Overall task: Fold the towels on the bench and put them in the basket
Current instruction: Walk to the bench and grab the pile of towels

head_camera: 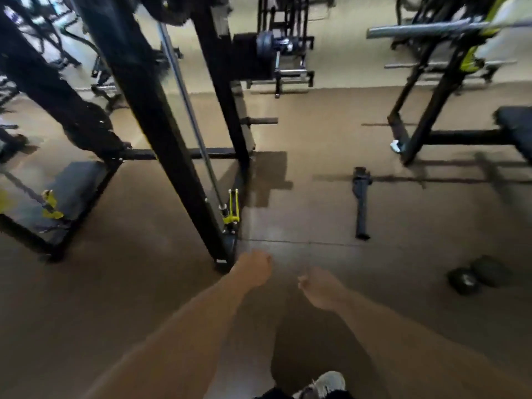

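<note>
Left hand (254,267) clenched, holding nothing; right hand (322,287) likewise curled, over floor (144,283).

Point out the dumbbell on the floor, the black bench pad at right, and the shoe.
dumbbell (478,279): head view, on the handle between its two heads.
bench pad (518,125): head view, on its top surface.
shoe (328,383): head view, on the toe.

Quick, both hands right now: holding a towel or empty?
Left hand: fingers curled into a loose fist, no towel, nothing held.
Right hand: fingers curled, no towel, nothing visibly held.
</note>
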`<state>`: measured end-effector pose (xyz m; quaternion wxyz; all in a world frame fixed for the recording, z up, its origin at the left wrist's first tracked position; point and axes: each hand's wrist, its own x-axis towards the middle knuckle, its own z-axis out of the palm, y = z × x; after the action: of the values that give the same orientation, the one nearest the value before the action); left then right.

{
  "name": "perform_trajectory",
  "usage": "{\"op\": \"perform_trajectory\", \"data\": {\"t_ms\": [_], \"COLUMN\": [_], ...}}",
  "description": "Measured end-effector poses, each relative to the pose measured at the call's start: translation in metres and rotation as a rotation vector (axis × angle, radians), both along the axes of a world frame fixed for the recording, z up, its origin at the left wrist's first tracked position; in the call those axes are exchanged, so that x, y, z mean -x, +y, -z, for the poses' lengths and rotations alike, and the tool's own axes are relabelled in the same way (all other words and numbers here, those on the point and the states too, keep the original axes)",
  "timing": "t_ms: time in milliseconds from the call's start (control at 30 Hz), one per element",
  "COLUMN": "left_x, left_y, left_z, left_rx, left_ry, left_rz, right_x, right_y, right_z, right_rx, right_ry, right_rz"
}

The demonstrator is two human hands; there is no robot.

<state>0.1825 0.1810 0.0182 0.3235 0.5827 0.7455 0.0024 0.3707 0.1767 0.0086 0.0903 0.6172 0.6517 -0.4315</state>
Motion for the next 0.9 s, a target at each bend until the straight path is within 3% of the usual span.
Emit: {"op": "perform_trajectory", "data": {"t_ms": [267,467,667,900], "left_x": [-0.177,-0.28,-0.338,-0.353], "left_y": [0.075,0.095,0.122,0.167], "left_z": [-0.006,-0.022,-0.026,-0.017], "left_rx": [0.004,0.074,0.057,0.015], "left_ry": [-0.045,-0.061,-0.039,-0.03], "left_rz": [0.457,0.673,0.806,0.897], "right_x": [-0.154,-0.233,-0.27,-0.257], "right_y": [0.008,-0.01,-0.011,0.025], "right_z": [0.012,0.013,0.022,0.039], "right_rx": [-0.02,-0.013,0.011,0.071], "right_ry": [-0.038,-0.073,-0.09,-0.084], "right_rz": [0.205,0.466,0.596,0.658]}}
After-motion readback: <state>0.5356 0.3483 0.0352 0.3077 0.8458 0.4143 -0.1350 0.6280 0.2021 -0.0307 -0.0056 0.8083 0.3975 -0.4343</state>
